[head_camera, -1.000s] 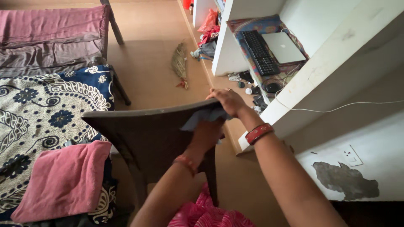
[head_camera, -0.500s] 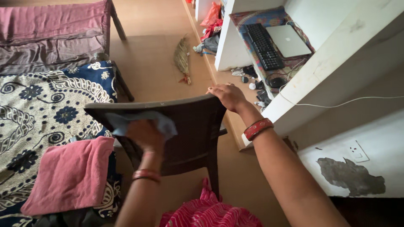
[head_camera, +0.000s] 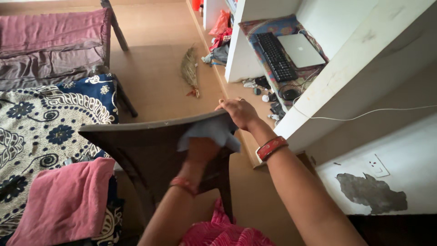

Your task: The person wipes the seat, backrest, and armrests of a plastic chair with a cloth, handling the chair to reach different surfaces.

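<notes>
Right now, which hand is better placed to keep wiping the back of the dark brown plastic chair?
Probably the left hand: it presses the light blue cloth against the dark brown plastic chair. The right hand grips the chair's top corner, steadying it.

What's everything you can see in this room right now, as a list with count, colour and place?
chair: one, dark brown, centre, tilted
cloth: one, pale blue, on the chair's top edge
bedspread: one, blue and white, left
pink towel: one, lower left
broom: one, straw, floor
keyboard: one, black, shelf
laptop: one, silver, shut, beside keyboard
wall socket: one, white, right wall
left hand: presses cloth to the chair
right hand: grip on the chair's top corner
</notes>
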